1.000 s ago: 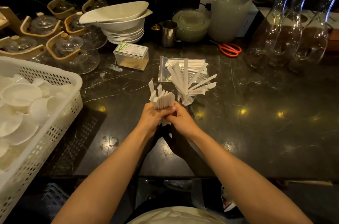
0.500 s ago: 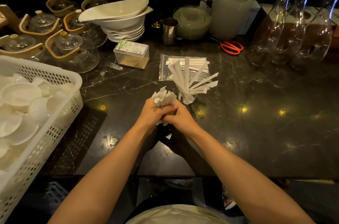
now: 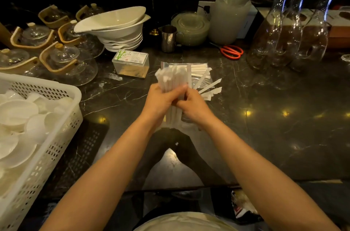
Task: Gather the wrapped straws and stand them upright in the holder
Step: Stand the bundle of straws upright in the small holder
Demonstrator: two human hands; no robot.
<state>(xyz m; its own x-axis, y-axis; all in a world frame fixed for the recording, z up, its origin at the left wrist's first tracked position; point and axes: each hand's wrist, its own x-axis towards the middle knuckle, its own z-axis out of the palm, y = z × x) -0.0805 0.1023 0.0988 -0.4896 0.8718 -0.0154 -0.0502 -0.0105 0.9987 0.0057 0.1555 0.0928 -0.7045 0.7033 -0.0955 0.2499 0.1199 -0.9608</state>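
Straws: bundle of wrapped straws [image 3: 173, 81] stands upright in my two hands, above the dark marble counter [image 3: 265, 126], its top ends fanned a little.
Left hand: my left hand [image 3: 159, 102] is closed round the bundle's left side, fingers curled across the front.
Right hand: my right hand [image 3: 195, 106] is closed on the bundle's right side, thumb pressed against the wrappers.
Holder: the clear glass holder [image 3: 198, 84] sits just behind my right hand, mostly hidden; a few loose straws [image 3: 210, 88] lean out of it to the right.
Bag: a clear bag of more straws [image 3: 198, 69] lies flat just behind the holder.
Toothpick box: left of the holder, near it [image 3: 130, 63].
Scissors: red-handled [image 3: 232, 51], behind and right of the holder.
Basket: white plastic basket [image 3: 47, 136] of small dishes, far left of the holder.
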